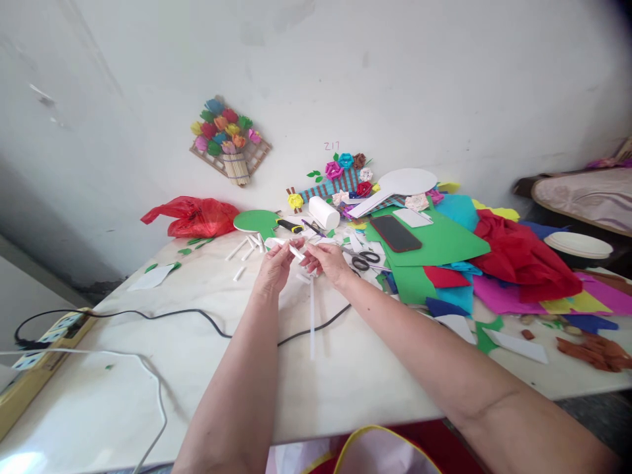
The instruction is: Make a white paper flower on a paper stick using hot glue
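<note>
Over the middle of the white table (123,388), my left hand (275,266) and my right hand (326,261) meet, fingers pinched together. Between them they hold a short white paper tube (297,252), slanted, with each hand gripping one end. Under the hands a long thin white stick (312,322) lies on the table, pointing toward me. Several short white tube pieces (244,249) are scattered just beyond the left hand. Black-handled scissors (364,259) lie right of my right hand.
Coloured paper sheets (444,247) pile up on the right, with a dark phone (395,233) on the green one. A white paper roll (324,212), a red plastic bag (195,216) and paper-flower crafts (345,172) sit at the back. A black cable (197,316) crosses the table; a power strip (44,336) lies left.
</note>
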Tool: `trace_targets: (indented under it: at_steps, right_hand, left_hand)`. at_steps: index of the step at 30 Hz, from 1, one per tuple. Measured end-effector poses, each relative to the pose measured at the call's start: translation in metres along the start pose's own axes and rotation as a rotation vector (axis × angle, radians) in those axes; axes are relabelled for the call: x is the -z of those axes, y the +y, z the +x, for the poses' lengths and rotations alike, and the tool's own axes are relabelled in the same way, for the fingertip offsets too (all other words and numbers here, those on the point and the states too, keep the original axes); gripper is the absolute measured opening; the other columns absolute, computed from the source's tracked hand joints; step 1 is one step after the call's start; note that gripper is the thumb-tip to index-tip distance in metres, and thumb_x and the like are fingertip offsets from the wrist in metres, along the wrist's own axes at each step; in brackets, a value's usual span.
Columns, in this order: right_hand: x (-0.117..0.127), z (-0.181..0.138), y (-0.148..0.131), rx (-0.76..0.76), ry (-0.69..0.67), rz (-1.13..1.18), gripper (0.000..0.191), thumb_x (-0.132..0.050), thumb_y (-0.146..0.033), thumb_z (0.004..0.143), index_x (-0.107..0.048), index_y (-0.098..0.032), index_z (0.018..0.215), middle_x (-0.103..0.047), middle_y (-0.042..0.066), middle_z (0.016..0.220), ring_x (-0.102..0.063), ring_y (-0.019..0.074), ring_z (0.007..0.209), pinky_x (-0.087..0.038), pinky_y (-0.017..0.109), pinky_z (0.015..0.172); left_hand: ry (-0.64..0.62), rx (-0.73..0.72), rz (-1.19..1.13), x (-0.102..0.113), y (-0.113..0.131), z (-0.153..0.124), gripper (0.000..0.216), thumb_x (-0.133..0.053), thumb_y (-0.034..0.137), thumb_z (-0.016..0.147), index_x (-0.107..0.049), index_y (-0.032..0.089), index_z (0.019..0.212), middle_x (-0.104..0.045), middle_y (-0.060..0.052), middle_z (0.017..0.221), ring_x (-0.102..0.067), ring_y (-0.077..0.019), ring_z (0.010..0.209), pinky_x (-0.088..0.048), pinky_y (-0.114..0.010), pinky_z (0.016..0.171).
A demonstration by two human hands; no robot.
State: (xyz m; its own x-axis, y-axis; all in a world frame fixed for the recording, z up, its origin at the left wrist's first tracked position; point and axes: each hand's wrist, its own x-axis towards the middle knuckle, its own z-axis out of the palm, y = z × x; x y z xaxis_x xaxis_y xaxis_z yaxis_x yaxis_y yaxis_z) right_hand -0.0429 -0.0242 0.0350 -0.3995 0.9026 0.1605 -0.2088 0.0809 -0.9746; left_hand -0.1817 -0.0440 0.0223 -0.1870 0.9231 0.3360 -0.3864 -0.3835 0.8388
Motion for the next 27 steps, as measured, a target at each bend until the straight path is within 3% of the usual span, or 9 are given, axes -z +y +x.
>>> trace_targets:
  at_steps: [11, 16, 23, 27]
  right_hand:
    - [0.0022, -0.0007, 0.0013, -0.098, -0.21, 0.065, 0.031, -0.06, -0.042, 0.072, -0.061, -0.011, 0.073, -0.067, 0.007, 0.061, -0.054, 0.008, 0.042, -0.032, 0.017, 0.039]
    - [0.0003, -0.0007, 0.0028, -0.068, -0.213, 0.102, 0.023, -0.063, -0.035, 0.068, -0.061, -0.011, 0.067, -0.067, 0.005, 0.06, -0.054, 0.0077, 0.043, -0.031, 0.017, 0.04]
    - [0.0025, -0.0014, -0.0002, -0.091, -0.221, 0.088, 0.029, -0.058, -0.041, 0.073, -0.061, -0.012, 0.075, -0.067, 0.007, 0.061, -0.054, 0.0081, 0.043, -0.03, 0.017, 0.039]
    - [0.0044, 0.0029, 0.0023, -0.07, -0.078, 0.043, 0.022, -0.057, -0.035, 0.072, -0.058, -0.013, 0.07, -0.064, 0.003, 0.055, -0.048, 0.0063, 0.038, -0.028, 0.017, 0.036]
  left_hand:
    - [-0.026, 0.007, -0.021, -0.0013, 0.0033, -0.0019, 0.02, -0.07, 0.034, 0.064, -0.067, 0.018, 0.076, -0.067, -0.007, 0.096, -0.058, -0.0229, 0.099, -0.041, -0.034, 0.087]
    - [-0.029, 0.017, -0.03, -0.0019, 0.0036, -0.0028, 0.021, -0.071, 0.034, 0.064, -0.066, 0.018, 0.078, -0.066, -0.007, 0.098, -0.058, -0.0225, 0.098, -0.042, -0.034, 0.086]
    - [-0.027, 0.001, -0.041, -0.0011, 0.004, -0.0023, 0.021, -0.071, 0.034, 0.063, -0.065, 0.018, 0.076, -0.067, -0.007, 0.097, -0.057, -0.0231, 0.102, -0.04, -0.035, 0.09]
    - [-0.023, -0.043, -0.077, 0.0007, 0.0025, -0.001, 0.018, -0.071, 0.032, 0.064, -0.065, 0.019, 0.076, -0.068, -0.006, 0.094, -0.055, -0.0227, 0.107, -0.037, -0.036, 0.095]
